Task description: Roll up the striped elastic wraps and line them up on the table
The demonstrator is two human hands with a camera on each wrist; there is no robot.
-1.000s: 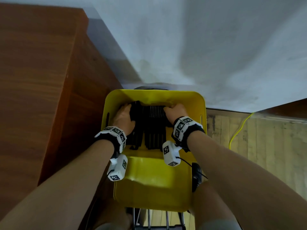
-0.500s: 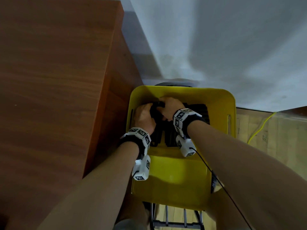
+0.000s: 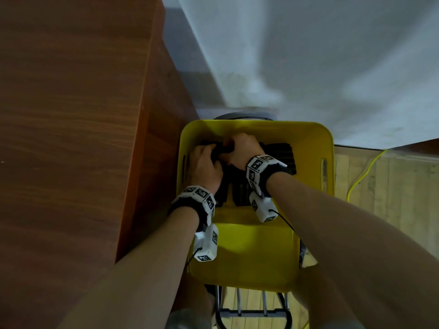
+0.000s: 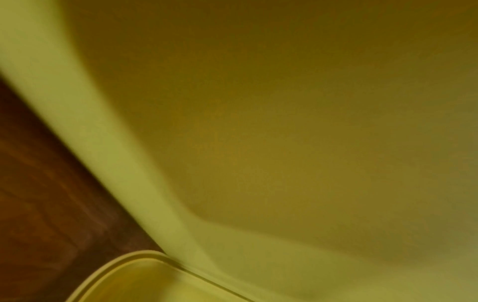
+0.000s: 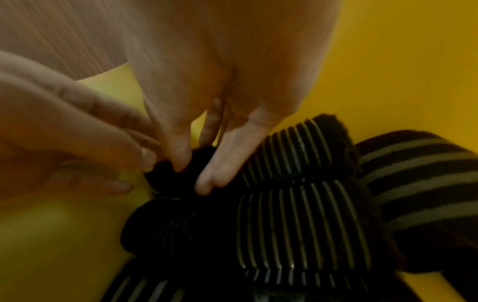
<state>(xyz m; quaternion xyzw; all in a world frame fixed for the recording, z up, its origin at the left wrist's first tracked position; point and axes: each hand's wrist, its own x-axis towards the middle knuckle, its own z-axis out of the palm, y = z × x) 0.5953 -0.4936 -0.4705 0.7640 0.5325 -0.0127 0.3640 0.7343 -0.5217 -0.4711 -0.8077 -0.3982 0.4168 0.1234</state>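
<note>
Wrap end (image 5: 170, 173) pinched by right hand (image 3: 240, 148) and left hand (image 3: 204, 167) in bin (image 3: 316, 138); neighbouring wraps (image 5: 297, 224) may be dragged along, tangled.

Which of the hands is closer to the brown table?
The left. The left hand is in the yellow bin at the wall beside the brown table. The right hand reaches in further from the table, touching the striped wraps.
</note>
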